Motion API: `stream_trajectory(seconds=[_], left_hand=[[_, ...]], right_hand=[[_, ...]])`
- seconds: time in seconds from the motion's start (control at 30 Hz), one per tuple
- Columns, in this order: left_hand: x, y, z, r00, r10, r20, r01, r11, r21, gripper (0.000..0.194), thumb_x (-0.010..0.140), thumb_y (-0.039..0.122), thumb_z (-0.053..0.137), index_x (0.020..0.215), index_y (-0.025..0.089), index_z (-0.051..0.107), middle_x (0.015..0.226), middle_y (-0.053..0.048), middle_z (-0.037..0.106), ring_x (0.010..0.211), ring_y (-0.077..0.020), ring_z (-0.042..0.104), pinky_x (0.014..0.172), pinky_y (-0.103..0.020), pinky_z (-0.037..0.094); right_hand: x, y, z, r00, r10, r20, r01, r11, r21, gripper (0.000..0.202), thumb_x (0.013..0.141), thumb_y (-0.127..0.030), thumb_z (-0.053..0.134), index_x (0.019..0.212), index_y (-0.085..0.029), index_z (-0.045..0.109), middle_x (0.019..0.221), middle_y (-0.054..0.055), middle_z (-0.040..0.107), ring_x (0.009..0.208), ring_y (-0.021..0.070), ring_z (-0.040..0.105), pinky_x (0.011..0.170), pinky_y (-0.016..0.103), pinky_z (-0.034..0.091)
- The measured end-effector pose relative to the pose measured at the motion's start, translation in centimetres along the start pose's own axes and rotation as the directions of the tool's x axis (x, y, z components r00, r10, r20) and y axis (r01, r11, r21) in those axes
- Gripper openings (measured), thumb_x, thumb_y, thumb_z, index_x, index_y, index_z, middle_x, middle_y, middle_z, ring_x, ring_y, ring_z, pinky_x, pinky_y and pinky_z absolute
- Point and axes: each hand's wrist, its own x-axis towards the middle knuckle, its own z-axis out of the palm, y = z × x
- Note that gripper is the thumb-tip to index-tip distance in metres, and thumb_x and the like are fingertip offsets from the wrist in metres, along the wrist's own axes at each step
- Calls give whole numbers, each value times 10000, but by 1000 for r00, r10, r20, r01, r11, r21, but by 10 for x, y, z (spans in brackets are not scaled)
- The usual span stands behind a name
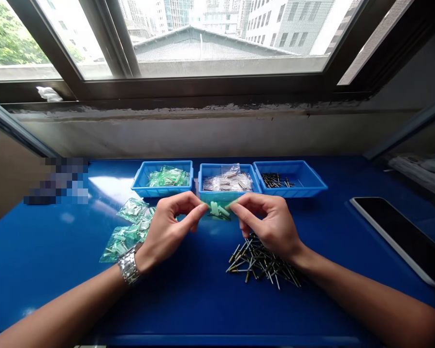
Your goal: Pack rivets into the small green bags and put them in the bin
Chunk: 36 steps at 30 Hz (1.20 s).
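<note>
- The left hand (168, 227) and the right hand (270, 222) meet in the middle of the blue table (203, 299), each pinching one end of a small clear bag (218, 210) between thumb and forefinger. The bag hangs just above the table, close in front of the middle tray (225, 195), with pale green plugs and what look like a few dark pins inside.
- If the fingers pull unevenly, I judge the thin bag could tear or gape open and spill its small parts onto the table, where they would roll.
- The loose pile of pins (263, 263) lies right under the right wrist; a dropped wrist or sleeve-less forearm could drag through it and scatter pins toward the near edge.
- Spilled plugs could mix with that pile, so sorting would need redoing.
- The filled green bags (128, 229) sit just left of the left hand; a sideways sweep could push them apart.
- The trays, left tray (163, 180) and right tray (290, 180), stand close behind the hands; a forward nudge could shift them.
- The tablet (402, 239) at the near right is well apart, so the risk there seems small.
</note>
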Motion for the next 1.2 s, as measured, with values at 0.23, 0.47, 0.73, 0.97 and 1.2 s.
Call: stream_trajectory(seconds=[0.23, 0.47, 0.73, 0.97, 1.2], left_hand=[[2, 0, -1, 992, -115, 46, 119, 988, -103, 325, 945, 386, 684, 731, 149, 628, 519, 29, 559, 461, -81, 469, 481, -196, 374], [2, -3, 0, 991, -132, 29, 134, 983, -128, 303, 938, 394, 692, 767, 151, 633, 454, 48, 520, 368, -67, 422, 384, -179, 318], [0, 0, 4, 999, -49, 3, 49, 989, -140, 212, 978, 307, 656, 841, 146, 655, 677, -54, 752, 562, -155, 706, 491, -227, 538], [0, -4, 1, 990, 100, -103, -103, 994, -25, 153, 954, 194, 682, 1104, 198, 713, 1119, -60, 764, 1045, -193, 751, 922, -303, 632], [1, -8, -1, 978, 176, -108, -179, 984, -13, 203, 968, 171, 655, 1164, 213, 686, 1212, -68, 718, 1199, -209, 679, 1044, -343, 568]], right_hand=[[1, 2, 0, 994, 103, 37, -107, 988, 109, 272, 924, -367, 722, 736, -175, 684, 517, -33, 590, 405, 90, 524, 409, 217, 464], [1, 3, 0, 997, 71, 19, -73, 992, 100, 238, 930, -358, 723, 780, -173, 738, 509, -32, 602, 394, 89, 540, 399, 208, 472], [-1, 7, 1, 998, 43, -45, -37, 990, 133, 172, 909, -342, 753, 963, -196, 826, 541, -15, 671, 326, 90, 537, 307, 205, 430], [-3, 6, 0, 996, -45, -80, 46, 999, 13, 275, 933, -294, 717, 1200, -265, 779, 610, -5, 745, 416, 144, 640, 453, 293, 589], [-3, 6, -2, 990, -108, -89, 100, 991, -85, 310, 939, -268, 705, 1243, -299, 755, 717, 1, 775, 426, 134, 625, 432, 292, 552]])
